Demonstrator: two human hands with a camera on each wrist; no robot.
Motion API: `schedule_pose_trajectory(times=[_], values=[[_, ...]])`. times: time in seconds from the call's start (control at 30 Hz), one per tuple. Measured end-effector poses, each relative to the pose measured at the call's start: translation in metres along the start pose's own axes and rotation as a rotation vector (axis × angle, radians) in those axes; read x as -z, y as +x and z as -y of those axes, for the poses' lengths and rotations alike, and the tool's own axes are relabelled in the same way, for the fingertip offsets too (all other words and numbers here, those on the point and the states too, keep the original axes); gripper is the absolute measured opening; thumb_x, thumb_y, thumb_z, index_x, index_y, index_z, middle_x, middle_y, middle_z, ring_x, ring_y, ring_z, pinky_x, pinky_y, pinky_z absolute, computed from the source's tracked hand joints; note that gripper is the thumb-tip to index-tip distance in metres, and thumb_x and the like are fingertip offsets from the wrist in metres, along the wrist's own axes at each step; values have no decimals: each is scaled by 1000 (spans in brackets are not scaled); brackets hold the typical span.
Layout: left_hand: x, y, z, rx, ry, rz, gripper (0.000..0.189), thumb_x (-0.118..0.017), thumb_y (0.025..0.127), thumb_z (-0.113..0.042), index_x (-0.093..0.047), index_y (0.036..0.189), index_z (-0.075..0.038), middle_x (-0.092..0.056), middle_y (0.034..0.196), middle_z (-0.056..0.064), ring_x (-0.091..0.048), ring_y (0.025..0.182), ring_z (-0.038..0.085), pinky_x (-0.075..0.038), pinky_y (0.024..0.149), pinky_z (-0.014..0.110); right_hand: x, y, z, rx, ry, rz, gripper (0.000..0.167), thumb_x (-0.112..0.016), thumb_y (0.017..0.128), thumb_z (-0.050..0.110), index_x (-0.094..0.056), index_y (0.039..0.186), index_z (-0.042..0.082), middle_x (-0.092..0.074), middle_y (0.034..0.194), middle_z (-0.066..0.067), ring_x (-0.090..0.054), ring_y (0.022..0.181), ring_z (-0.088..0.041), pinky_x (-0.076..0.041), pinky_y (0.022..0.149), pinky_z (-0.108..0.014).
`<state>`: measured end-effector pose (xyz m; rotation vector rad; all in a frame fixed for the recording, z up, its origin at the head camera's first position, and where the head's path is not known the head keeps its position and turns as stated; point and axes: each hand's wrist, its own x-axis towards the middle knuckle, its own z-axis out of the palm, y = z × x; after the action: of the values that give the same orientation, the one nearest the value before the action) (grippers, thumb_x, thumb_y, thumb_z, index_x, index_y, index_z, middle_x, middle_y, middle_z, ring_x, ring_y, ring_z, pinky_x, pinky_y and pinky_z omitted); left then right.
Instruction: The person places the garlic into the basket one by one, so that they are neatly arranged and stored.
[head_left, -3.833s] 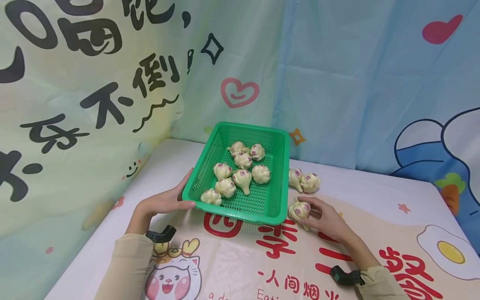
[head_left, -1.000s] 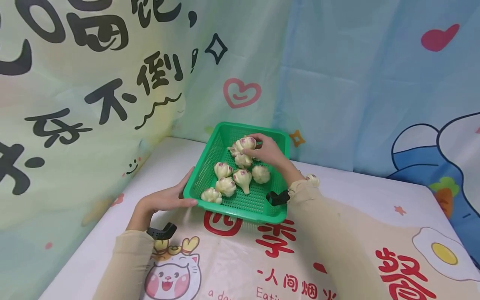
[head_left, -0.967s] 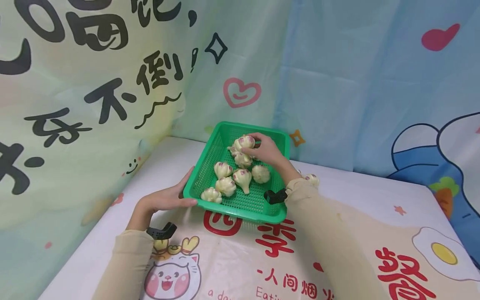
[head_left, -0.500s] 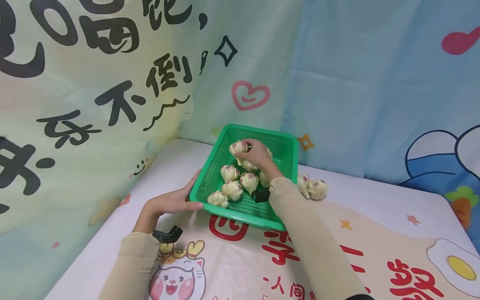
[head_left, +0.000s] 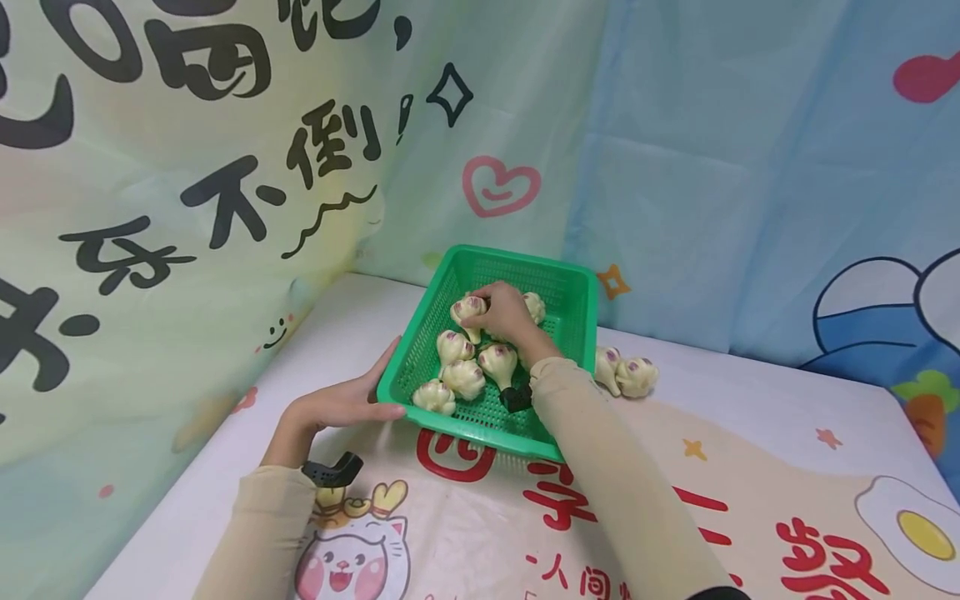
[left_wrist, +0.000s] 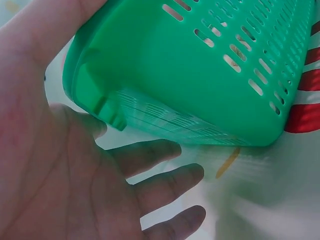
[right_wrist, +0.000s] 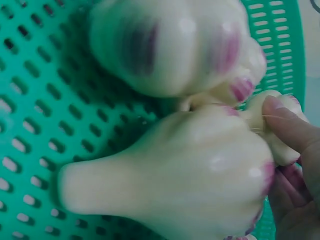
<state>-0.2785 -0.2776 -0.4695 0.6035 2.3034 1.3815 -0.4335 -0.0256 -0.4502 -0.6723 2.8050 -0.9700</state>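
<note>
A green perforated plastic basket (head_left: 480, 433) sits tilted before me with several garlic bulbs in it. My left hand (head_left: 341, 406) holds its near left corner, the thumb along the rim; in the left wrist view three fingers reach out loose beneath the basket (left_wrist: 165, 65). Inside the basket, toward the far left, my right hand (head_left: 506, 312) pinches a purple-streaked garlic bulb (head_left: 467, 310) with its neck pointing down. Just in front of it lies another garlic bulb (head_left: 454, 346). Close bulbs, including a long-necked garlic bulb (right_wrist: 200, 170), fill the right wrist view. My right hand hides part of the bulbs behind it.
Two garlic bulbs (head_left: 636, 377) lie together on the table to the right of the basket. Behind the basket hangs a printed cloth backdrop (head_left: 675, 183), with another along the left. A printed cloth (head_left: 465, 525) covers the table.
My right hand has carried the garlic bulb from the table on the right into the basket, then lower and to the left there. My left hand keeps its hold on the corner.
</note>
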Motion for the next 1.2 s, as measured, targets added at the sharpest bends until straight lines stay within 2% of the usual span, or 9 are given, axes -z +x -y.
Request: schedule_pose_trajectory(times=[0.13, 0.33, 0.53, 0.67, 0.93, 1.1, 1.2], values=[[-1, 0, -1, 6, -3, -2, 101, -63, 89, -37, 19, 147, -42, 19, 158, -6, 12, 146, 24, -6, 115, 59, -3, 2, -2, 52, -107, 11, 55, -74, 82, 35, -59, 130, 13, -57, 130, -9, -53, 118, -27, -46, 97, -40], [0, -1, -5, 4, -4, -1, 100, -63, 89, -38, 19, 146, -43, 20, 158, -5, 12, 146, 25, -6, 114, 60, -4, 3, 0, 78, -153, 31, 58, -73, 83, 35, -55, 133, 13, -55, 134, -8, -52, 121, -27, -46, 98, -41], [0, 0, -4, -9, -9, -3, 99, -63, 89, -39, 18, 145, -45, 19, 158, -7, 12, 146, 23, -5, 115, 59, -3, 4, 0, 88, -192, 73, 42, -70, 84, 36, -64, 118, 11, -59, 126, -6, -58, 108, -25, -50, 86, -38], [-2, 1, -3, -7, -17, -1, 98, -62, 89, -39, 18, 145, -46, 20, 158, -6, 13, 146, 24, -5, 114, 60, -4, 2, 0, 109, -207, 87, 39, -68, 85, 41, -68, 111, 12, -58, 127, -6, -56, 110, -25, -49, 88, -37], [-1, -2, -5, -1, -17, -14, 98, -63, 89, -38, 18, 145, -46, 20, 158, -7, 12, 146, 24, -5, 114, 60, -3, 2, 5, 134, -241, 107, 55, -65, 87, 42, -57, 131, 9, -56, 132, -10, -50, 122, -31, -40, 103, -47], [-2, -1, -3, -12, -1, -9, 99, -63, 89, -35, 17, 147, -42, 17, 158, -6, 10, 146, 24, -7, 115, 59, 3, -5, 9, 83, -186, 111, 60, -68, 86, 37, -51, 137, 9, -50, 139, -11, -50, 123, -28, -46, 98, -43], [-1, 0, -2, -23, 13, -8, 100, -63, 89, -34, 17, 148, -39, 17, 158, -6, 9, 146, 24, -8, 115, 59, 12, -10, 17, 93, -176, 87, 59, -69, 86, 35, -50, 138, 12, -49, 139, -11, -52, 121, -28, -47, 96, -44]])
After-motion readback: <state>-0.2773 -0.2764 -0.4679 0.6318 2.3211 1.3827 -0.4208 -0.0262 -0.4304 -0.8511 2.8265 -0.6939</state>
